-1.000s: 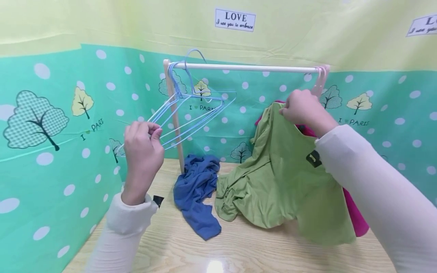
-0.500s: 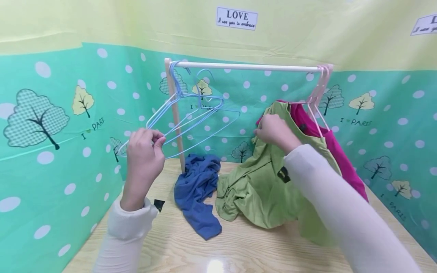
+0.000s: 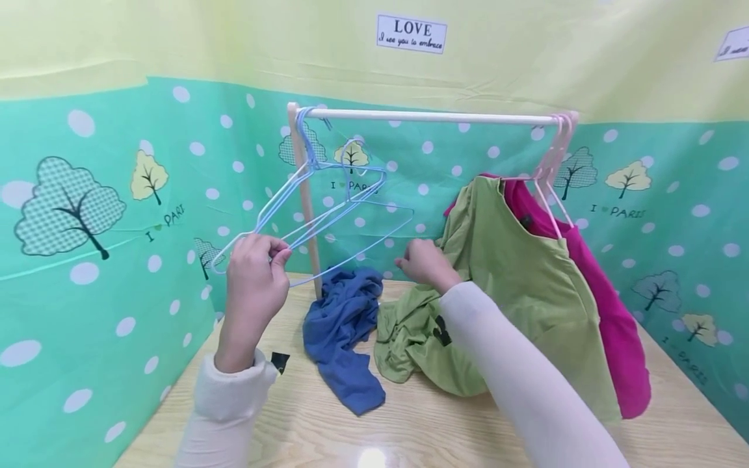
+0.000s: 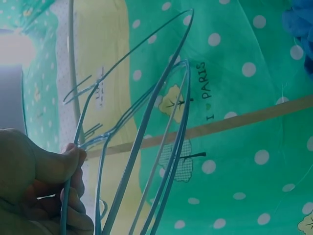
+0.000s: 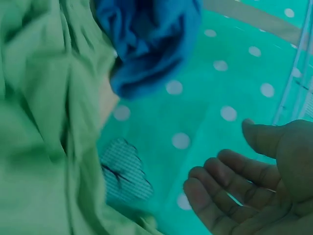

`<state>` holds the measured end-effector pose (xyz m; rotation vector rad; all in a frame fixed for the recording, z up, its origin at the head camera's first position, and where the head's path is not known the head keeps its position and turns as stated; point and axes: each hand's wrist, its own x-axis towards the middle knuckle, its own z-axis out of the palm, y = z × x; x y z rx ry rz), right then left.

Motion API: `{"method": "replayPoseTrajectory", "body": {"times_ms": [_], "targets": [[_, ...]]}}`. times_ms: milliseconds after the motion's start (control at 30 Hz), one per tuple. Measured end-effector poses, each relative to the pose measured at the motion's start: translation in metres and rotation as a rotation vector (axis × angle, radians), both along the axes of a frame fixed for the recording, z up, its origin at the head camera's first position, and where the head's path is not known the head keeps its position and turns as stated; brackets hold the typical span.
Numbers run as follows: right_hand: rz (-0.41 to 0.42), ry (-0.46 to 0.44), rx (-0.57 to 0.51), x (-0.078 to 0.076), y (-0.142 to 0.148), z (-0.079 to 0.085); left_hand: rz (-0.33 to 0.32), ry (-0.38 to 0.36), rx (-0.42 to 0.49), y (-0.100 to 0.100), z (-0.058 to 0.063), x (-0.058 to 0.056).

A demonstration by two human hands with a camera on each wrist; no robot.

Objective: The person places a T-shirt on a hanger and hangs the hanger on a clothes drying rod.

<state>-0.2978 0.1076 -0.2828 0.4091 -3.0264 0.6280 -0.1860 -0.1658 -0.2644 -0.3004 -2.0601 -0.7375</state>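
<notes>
My left hand (image 3: pixel 257 276) pinches a blue wire hanger (image 4: pixel 142 128) by one end between thumb and fingers, its hook off the rail. Several more hangers (image 3: pixel 305 140) hang close behind it at the rail's left end. My right hand (image 3: pixel 430 263) is in front of the green shirt (image 3: pixel 526 279), holding nothing; its fingers are spread loosely in the right wrist view. That shirt droops from the right side of the rack, its lower left part lying on the table. A crumpled blue garment (image 3: pixel 345 325) lies on the table between the hands.
The rack's white rail (image 3: pixel 433 117) runs across the back between two wooden posts. A magenta shirt (image 3: pixel 620 364) hangs behind the green one, with pink hangers (image 3: pixel 549 169) at the right end. Patterned curtains stand behind and at both sides of the wooden table (image 3: pixel 328 442).
My right hand has let go of the green shirt's top and moved left and down. The hanger in my left hand has dropped lower, its hook moving from rail height to below the rail.
</notes>
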Motion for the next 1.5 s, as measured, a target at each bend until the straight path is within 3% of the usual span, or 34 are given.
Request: {"method": "replayPoseTrajectory", "body": {"times_ms": [167,367,600,767,1033,1167,1333,1433,1500], "targets": [[-0.007,-0.004,-0.089,-0.003,-0.011,-0.031,-0.003,-0.042,-0.026,0.0,-0.001,0.0],[0.048,0.069,-0.116,-0.006,-0.028,-0.056,-0.002,-0.128,-0.06,-0.003,0.001,0.004],[0.188,0.207,0.056,-0.006,-0.056,-0.072,0.014,-0.183,-0.09,-0.008,0.005,0.011],[0.303,0.238,0.206,-0.003,-0.071,-0.082,0.03,-0.212,-0.086,-0.009,0.006,0.015],[0.284,0.301,0.315,0.002,-0.07,-0.088,0.045,-0.237,-0.067,-0.009,0.008,0.019],[0.283,0.264,0.405,0.009,-0.067,-0.086,0.05,-0.242,-0.059,-0.01,0.009,0.021],[0.302,0.15,0.498,0.023,-0.062,-0.08,0.052,-0.236,-0.05,-0.011,0.01,0.023],[0.379,0.006,0.466,0.029,-0.055,-0.075,0.052,-0.241,-0.047,-0.011,0.01,0.023],[0.441,-0.125,0.39,0.029,-0.047,-0.071,0.049,-0.244,-0.048,-0.011,0.01,0.023]]}}
